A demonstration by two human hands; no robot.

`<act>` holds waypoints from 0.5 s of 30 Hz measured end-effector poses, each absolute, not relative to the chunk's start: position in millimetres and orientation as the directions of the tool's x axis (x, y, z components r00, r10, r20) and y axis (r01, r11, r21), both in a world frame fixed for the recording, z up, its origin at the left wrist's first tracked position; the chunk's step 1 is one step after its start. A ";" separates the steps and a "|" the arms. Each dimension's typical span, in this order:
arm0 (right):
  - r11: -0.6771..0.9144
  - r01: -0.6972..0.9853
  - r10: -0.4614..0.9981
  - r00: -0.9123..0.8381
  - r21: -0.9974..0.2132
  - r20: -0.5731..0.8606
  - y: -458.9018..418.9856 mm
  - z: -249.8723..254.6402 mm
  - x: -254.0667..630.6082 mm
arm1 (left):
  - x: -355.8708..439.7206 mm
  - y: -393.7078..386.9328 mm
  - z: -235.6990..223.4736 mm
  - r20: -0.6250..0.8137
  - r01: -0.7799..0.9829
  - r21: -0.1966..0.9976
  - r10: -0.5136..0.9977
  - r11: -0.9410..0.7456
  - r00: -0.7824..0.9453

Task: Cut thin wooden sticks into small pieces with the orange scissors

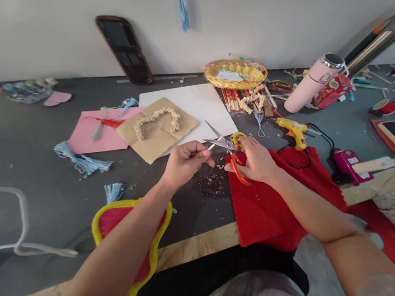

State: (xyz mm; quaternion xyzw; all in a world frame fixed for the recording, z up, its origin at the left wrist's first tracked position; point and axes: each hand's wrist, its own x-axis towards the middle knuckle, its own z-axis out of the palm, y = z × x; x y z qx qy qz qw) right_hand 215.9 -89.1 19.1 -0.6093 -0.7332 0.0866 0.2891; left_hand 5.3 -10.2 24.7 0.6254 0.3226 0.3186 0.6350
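Scissors (226,143) with yellow and orange handles are held open above the dark table (189,208); a thin, pale stick (211,146) is held aslant at the blades (214,129).

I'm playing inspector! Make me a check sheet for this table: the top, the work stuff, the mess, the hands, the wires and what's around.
Surface: dark grey table, pale crumbs scattered near the hands.
Job's things: thin pale stick at the open blades of the scissors.
Clutter: yellow basket, pink bottle, blue tassels.
Grippers: left hand pinches the stick in its fingers; right hand holds the scissors' handles.
Cables: black cord loops over red cloth by the yellow glue gun; white cable lies far left.
Surroundings: phone leans against a pale wall.
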 end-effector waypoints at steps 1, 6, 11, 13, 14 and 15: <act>0.250 0.844 0.941 -0.096 -0.474 0.325 -88.9 19.0 215.8 | 5.2 -9.9 25.7 -0.022 -0.001 1.000 0.800 0.028 0.600; 0.271 0.829 0.937 -0.112 -0.489 0.330 -87.9 19.8 215.6 | 5.5 -9.9 28.7 -0.048 -0.008 0.998 0.792 0.067 0.608; 0.228 0.838 0.951 -0.084 -0.496 0.296 -89.4 25.1 215.2 | 5.5 -10.8 28.1 -0.058 -0.028 0.995 0.796 0.094 0.603; 0.221 0.842 0.955 -0.086 -0.491 0.282 -90.2 27.0 215.3 | 5.7 -11.2 27.8 -0.057 -0.031 0.995 0.798 0.094 0.599; 0.219 0.844 0.956 -0.086 -0.489 0.280 -90.4 27.3 215.5 | 5.8 -11.3 27.7 -0.056 -0.031 0.995 0.800 0.093 0.598; 0.220 0.845 0.956 -0.087 -0.487 0.282 -90.3 27.1 215.9 | 5.8 -11.3 27.5 -0.054 -0.032 0.995 0.800 0.091 0.598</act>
